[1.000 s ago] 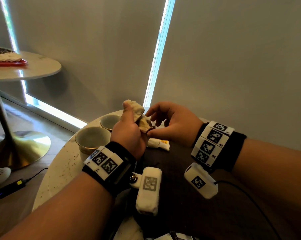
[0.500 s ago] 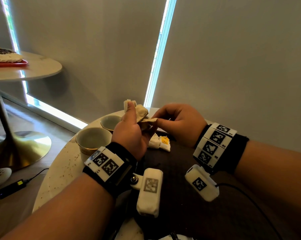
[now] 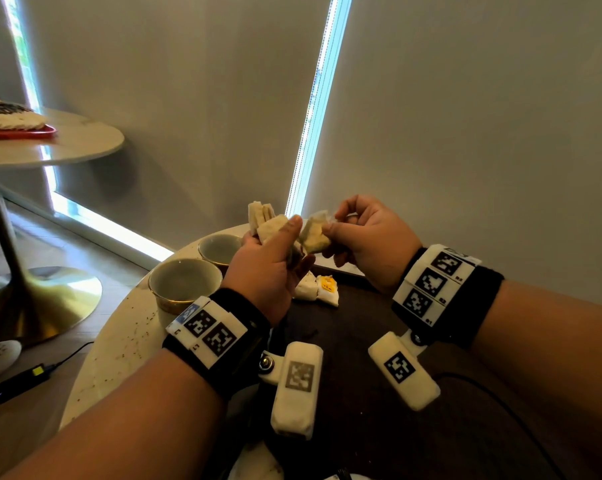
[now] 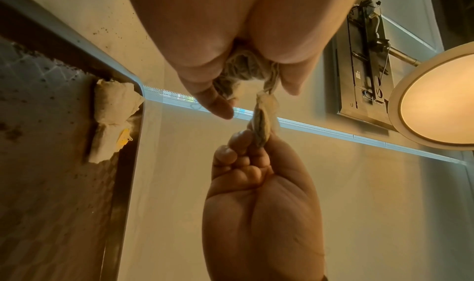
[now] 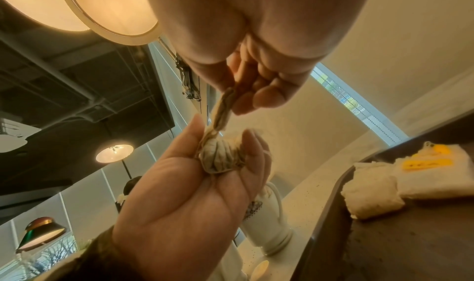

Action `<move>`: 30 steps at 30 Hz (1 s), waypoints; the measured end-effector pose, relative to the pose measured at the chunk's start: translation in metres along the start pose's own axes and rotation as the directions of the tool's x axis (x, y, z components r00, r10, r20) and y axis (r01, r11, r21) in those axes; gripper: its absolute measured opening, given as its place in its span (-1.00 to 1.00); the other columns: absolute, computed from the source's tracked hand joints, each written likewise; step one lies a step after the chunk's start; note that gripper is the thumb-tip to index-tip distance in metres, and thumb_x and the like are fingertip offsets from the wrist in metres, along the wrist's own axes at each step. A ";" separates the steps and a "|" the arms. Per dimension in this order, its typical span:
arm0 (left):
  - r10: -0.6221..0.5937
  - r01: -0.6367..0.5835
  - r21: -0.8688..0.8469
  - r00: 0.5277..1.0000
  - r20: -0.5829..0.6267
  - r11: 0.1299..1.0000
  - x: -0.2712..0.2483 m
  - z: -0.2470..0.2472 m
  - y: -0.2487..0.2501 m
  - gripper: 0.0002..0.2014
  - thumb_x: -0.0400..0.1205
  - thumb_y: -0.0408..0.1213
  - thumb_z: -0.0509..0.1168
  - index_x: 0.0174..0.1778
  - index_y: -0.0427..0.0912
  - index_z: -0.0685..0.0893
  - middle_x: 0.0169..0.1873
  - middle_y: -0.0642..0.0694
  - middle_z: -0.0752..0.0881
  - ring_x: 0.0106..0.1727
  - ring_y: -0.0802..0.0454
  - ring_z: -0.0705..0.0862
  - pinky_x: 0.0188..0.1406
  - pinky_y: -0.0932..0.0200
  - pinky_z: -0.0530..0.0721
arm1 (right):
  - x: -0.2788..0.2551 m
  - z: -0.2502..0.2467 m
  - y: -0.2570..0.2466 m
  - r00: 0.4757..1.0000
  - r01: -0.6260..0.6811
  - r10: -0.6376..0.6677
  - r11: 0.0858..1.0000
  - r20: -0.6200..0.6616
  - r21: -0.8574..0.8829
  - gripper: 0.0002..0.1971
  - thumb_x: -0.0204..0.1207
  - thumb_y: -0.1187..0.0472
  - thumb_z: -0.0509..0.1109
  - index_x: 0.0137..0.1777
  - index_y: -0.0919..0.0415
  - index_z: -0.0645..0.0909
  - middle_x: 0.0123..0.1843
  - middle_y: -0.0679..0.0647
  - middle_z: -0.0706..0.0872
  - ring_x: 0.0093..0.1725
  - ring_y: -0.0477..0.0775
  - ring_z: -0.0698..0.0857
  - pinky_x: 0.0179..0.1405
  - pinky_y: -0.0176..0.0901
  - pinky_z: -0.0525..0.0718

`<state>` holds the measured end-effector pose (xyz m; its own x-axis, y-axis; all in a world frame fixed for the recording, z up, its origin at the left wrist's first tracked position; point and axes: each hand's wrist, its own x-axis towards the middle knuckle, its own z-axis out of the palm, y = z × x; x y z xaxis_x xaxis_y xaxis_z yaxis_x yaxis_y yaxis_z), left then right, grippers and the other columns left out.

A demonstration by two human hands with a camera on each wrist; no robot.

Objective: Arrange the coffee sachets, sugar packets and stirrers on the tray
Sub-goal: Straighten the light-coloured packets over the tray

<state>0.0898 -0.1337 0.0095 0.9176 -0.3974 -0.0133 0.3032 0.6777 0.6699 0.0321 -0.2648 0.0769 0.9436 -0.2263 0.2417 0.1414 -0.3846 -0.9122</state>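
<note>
I see the right hand (image 3: pixel 369 237) has pulled one sachet (image 3: pixel 313 232) clear of the bunch (image 3: pixel 266 223) the left hand (image 3: pixel 268 268) clutches; next stop, far tray (image 3: pixel 362 306) corner.

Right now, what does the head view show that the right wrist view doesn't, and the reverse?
Only the head view shows the two cups on the round table and both wristbands. Only the right wrist view shows the ceiling lamp and the left palm cupping a bunched sachet. Both show the left hand, the right hand pinching a sachet, and two packets on the dark tray.
</note>
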 end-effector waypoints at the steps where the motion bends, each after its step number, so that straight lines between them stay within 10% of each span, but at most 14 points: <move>1: 0.014 -0.014 -0.002 1.000 0.027 1.000 0.001 -0.002 -0.002 -0.43 0.56 -0.24 0.47 0.48 -0.16 0.48 0.29 -0.34 0.73 0.20 -0.23 0.81 0.07 0.02 0.77 | -0.001 0.000 0.000 1.000 -0.008 0.008 1.000 0.015 0.000 -0.85 0.61 0.42 0.41 -0.02 0.23 0.48 -0.28 0.22 0.78 -0.40 0.06 0.76 -0.45 -0.12 0.66; 10: 0.101 -0.104 0.031 0.992 0.073 0.994 0.002 -0.006 -0.004 -0.54 0.62 -0.64 0.29 0.42 -0.27 0.47 0.17 -0.43 0.68 0.14 -0.35 0.78 0.03 -0.11 0.80 | -0.011 -0.003 0.006 0.992 -0.046 0.041 0.998 0.117 0.042 -0.82 0.55 0.54 0.39 -0.09 0.25 0.62 -0.28 0.12 0.80 -0.33 0.07 0.78 -0.44 -0.20 0.73; 19: 0.108 -0.110 0.076 0.994 0.024 0.991 0.003 -0.005 -0.004 -0.68 0.64 -0.44 0.42 0.24 -0.08 0.56 -0.14 -0.12 0.68 -0.23 0.06 0.73 -0.15 0.08 0.72 | -0.011 -0.015 0.004 0.982 -0.169 0.179 0.973 0.055 -0.157 -0.73 0.60 0.56 0.30 -0.08 0.19 0.70 -0.14 0.11 0.76 -0.50 -0.08 0.73 -0.48 -0.30 0.73; 23: 0.113 -0.113 0.037 0.994 0.012 0.993 0.002 -0.005 -0.002 -0.73 0.65 -0.45 0.41 0.17 -0.07 0.58 -0.17 -0.08 0.69 -0.24 0.07 0.72 -0.24 0.15 0.71 | 0.000 -0.011 0.019 0.956 -0.277 0.293 0.913 0.007 -0.299 -0.72 0.54 0.54 0.41 0.17 0.25 0.62 -0.02 0.22 0.78 -0.38 -0.03 0.83 -0.48 -0.24 0.74; 30: 0.119 -0.119 0.052 0.993 0.001 0.992 0.001 -0.005 -0.001 -0.73 0.66 -0.43 0.41 0.20 -0.06 0.59 -0.15 -0.10 0.69 -0.24 0.07 0.72 -0.24 0.14 0.73 | 0.021 0.010 0.038 0.906 -0.349 0.421 0.797 0.038 -0.493 -0.82 0.55 0.47 0.46 0.04 0.20 0.65 -0.21 0.14 0.77 -0.41 -0.01 0.76 -0.44 -0.18 0.78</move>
<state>0.0911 -0.1320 0.0052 0.9467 -0.3150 0.0673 0.1783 0.6866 0.7048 0.0606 -0.2753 0.0444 0.9262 -0.3326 -0.1778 -0.3645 -0.6687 -0.6480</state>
